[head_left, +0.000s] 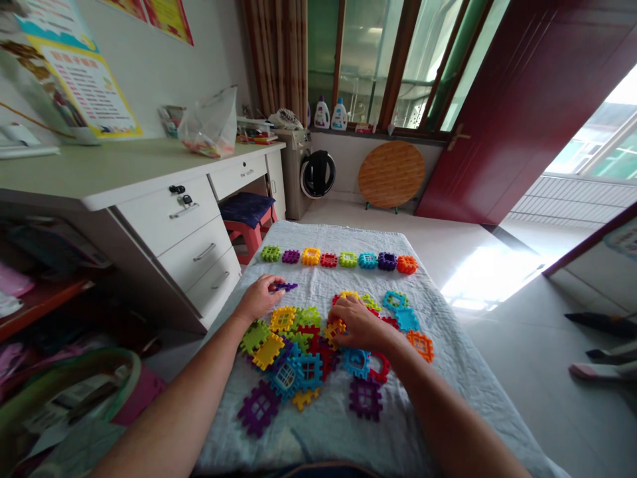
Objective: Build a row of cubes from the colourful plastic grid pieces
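Your left hand (257,297) pinches one purple notched tile (288,287) in its fingers; it looks light and stiff, best held by its toothed edges. Your right hand (354,317) rests on the tile pile (309,370); I cannot tell whether its fingers grip anything. Eight blocks (348,259) line the counter (468,392) beyond your fingers; two purple window tiles (365,398) lie nearer you; overlap prevents counting the pile.

From here I see a purple tile (287,287), yellow tile (269,351), orange tile (421,346), grey-blue cloth (318,438), a dark red door (497,99) and a wood-grained, orange-brown round board (391,174).
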`<control>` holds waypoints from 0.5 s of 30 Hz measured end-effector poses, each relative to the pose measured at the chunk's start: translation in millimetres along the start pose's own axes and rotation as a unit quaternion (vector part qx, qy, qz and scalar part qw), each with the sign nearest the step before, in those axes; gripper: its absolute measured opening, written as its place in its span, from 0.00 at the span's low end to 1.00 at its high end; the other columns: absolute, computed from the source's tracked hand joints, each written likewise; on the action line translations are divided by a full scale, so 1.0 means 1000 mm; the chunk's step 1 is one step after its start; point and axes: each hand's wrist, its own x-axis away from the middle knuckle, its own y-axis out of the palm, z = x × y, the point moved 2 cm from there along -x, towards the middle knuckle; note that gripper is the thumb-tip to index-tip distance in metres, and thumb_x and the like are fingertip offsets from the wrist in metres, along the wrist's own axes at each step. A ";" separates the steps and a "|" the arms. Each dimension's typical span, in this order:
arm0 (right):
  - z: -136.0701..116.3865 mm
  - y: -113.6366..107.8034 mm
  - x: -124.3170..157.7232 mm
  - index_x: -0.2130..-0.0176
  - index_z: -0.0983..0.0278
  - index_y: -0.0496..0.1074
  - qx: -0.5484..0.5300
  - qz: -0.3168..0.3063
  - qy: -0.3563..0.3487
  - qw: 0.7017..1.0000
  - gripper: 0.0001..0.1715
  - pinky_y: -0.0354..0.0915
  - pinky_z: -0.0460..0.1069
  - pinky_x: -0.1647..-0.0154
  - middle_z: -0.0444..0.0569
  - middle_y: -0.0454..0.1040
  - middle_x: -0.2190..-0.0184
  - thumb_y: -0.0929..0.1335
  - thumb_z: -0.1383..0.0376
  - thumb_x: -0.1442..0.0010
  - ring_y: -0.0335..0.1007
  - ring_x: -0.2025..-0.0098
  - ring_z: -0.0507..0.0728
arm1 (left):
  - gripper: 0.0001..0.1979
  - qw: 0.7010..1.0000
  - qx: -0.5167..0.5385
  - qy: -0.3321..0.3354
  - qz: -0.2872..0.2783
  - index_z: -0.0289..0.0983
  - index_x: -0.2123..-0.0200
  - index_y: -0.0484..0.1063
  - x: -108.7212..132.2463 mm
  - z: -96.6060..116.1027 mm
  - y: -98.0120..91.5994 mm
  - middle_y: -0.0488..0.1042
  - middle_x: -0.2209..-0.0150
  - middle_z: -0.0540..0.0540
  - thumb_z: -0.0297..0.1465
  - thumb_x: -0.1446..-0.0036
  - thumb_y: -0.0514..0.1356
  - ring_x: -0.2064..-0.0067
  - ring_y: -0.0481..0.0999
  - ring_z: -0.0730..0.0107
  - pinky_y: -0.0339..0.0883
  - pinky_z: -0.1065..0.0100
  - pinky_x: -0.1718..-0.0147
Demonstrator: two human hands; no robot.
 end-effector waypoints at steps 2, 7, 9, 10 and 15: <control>0.000 0.001 -0.001 0.63 0.63 0.71 -0.004 0.004 0.002 1.000 0.14 0.56 0.51 0.54 0.48 0.69 0.63 0.72 0.65 0.53 0.61 0.59 0.56 | 0.15 1.000 0.002 0.002 -0.001 0.37 0.61 0.72 -0.001 -0.004 0.001 0.72 0.59 0.45 0.37 0.51 0.58 0.62 0.75 0.67 0.70 0.65 0.57; 0.005 0.006 -0.002 0.65 0.63 0.71 -0.006 0.003 -0.006 1.000 0.11 0.55 0.51 0.55 0.48 0.69 0.65 0.69 0.70 0.53 0.61 0.60 0.56 | 0.15 1.000 0.000 0.002 -0.001 0.37 0.61 0.73 -0.001 -0.003 0.002 0.72 0.59 0.45 0.37 0.52 0.59 0.63 0.75 0.66 0.70 0.64 0.58; 0.008 0.008 -0.003 0.67 0.63 0.71 -0.005 0.008 -0.009 1.000 0.10 0.56 0.50 0.55 0.48 0.69 0.65 0.68 0.71 0.53 0.62 0.60 0.56 | 0.15 1.000 -0.001 -0.001 0.002 0.37 0.62 0.73 -0.001 0.000 0.000 0.72 0.60 0.45 0.37 0.52 0.59 0.63 0.74 0.65 0.70 0.64 0.58; 0.009 0.009 -0.003 0.67 0.64 0.71 -0.006 0.013 -0.012 1.000 0.09 0.56 0.50 0.56 0.48 0.69 0.66 0.68 0.71 0.54 0.62 0.61 0.55 | 0.14 1.000 -0.001 -0.001 0.002 0.37 0.62 0.73 -0.001 0.001 0.000 0.73 0.60 0.45 0.37 0.52 0.59 0.63 0.74 0.65 0.70 0.64 0.58; 0.008 0.006 -0.002 0.71 0.64 0.68 -0.035 0.028 -0.013 0.999 0.07 0.57 0.48 0.60 0.45 0.69 0.71 0.66 0.73 0.54 0.61 0.66 0.53 | 0.14 1.000 -0.013 0.004 -0.005 0.38 0.62 0.73 -0.001 0.003 -0.001 0.73 0.60 0.45 0.37 0.52 0.59 0.64 0.74 0.66 0.70 0.64 0.58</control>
